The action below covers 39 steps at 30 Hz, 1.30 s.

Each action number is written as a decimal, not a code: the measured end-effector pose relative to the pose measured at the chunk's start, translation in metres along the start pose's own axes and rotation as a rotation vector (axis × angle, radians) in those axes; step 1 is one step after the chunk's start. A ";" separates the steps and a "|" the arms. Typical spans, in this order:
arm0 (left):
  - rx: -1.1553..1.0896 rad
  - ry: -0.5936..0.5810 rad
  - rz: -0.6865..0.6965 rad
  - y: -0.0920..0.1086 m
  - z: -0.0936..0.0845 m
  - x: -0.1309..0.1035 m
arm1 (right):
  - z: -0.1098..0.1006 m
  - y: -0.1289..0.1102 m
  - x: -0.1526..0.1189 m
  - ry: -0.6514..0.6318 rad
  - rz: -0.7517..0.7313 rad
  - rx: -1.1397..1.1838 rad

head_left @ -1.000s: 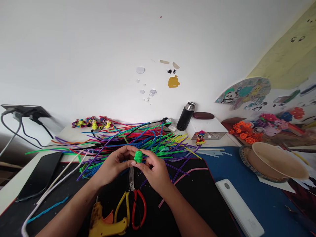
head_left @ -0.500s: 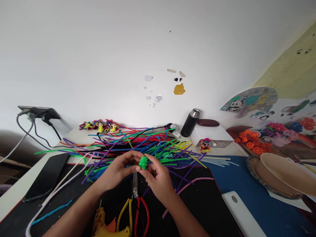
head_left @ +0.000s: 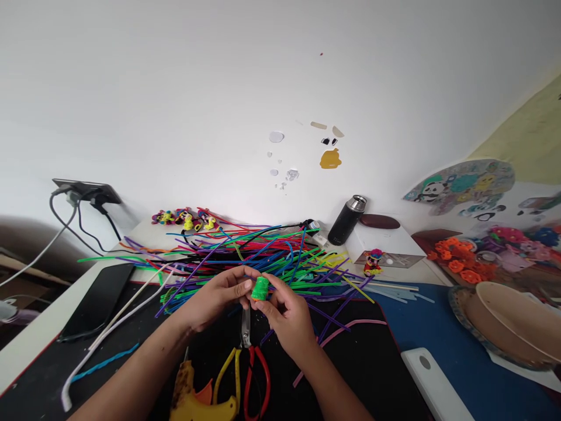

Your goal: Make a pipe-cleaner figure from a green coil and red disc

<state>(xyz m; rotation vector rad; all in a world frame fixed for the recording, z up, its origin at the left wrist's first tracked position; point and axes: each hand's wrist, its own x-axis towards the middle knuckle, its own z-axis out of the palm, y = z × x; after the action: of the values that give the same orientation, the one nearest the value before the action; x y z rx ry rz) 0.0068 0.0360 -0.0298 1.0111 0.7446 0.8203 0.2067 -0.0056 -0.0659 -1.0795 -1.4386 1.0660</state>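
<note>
Left hand has lifted its thumb back from the green fuzzy lump, and some orange now shows under it. The lump sits near the middle of the picture. Right hand pinches it with thumb and finger. I cannot tell if the left grip touches it. Scissors and a yellow glue gun lie below.
</note>
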 end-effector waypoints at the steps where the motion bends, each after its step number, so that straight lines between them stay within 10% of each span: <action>1: -0.031 -0.020 -0.012 -0.001 0.000 0.000 | 0.000 0.000 0.000 -0.006 -0.002 0.007; 39: -0.142 0.013 -0.001 -0.015 0.007 0.006 | 0.008 0.000 0.005 -0.001 0.290 0.564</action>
<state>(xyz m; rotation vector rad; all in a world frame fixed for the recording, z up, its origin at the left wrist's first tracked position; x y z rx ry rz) 0.0190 0.0334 -0.0420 0.8791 0.6884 0.8670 0.1983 -0.0016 -0.0661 -0.8801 -0.9044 1.5610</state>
